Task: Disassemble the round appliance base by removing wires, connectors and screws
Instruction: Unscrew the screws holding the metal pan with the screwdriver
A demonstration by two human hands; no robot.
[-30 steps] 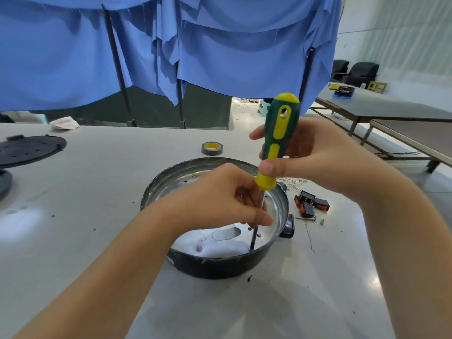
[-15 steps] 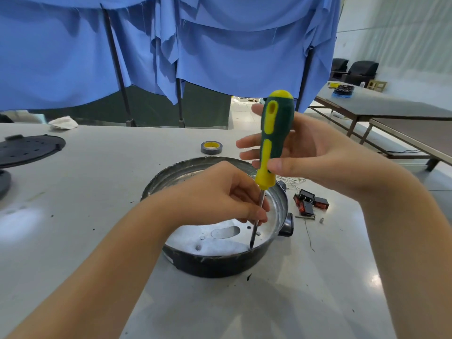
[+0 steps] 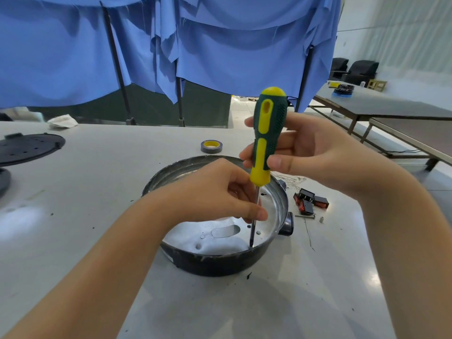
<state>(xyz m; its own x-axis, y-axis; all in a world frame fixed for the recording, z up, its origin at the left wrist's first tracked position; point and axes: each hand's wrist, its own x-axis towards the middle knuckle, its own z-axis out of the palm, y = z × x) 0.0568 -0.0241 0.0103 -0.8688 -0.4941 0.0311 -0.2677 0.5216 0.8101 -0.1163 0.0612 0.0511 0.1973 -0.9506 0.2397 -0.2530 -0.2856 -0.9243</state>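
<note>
seen from a head-worn camera looking down at a pale worktable (image 3: 73, 241), a round appliance base (image 3: 220, 263), dark outside and shiny metal inside, sits at the middle near the viewer. a green and yellow screwdriver (image 3: 267, 135) stands almost upright inside it, its tip on the metal floor close to the near right wall, where a screw seems to be, though the screw head is too small to make out. the left hand (image 3: 220, 194) pinches the thin metal shaft between thumb and fingers, steadying it. the right hand (image 3: 308, 152) holds the handle with thumb in front and fingers behind. compared with a second ago the handle has rotated, so its yellow inset now faces a different way, and the right fingers opened and then re-closed around it; the tip has stayed at the same spot. this suggests a screw is being turned, one twist at a time, and is not yet out. to the right of the base lie removed red and black connectors (image 3: 309, 201) and a small loose screw (image 3: 322, 219); a roll of tape (image 3: 211, 146) sits beyond, and a black perforated disc (image 3: 29, 148) lies far left.
</note>
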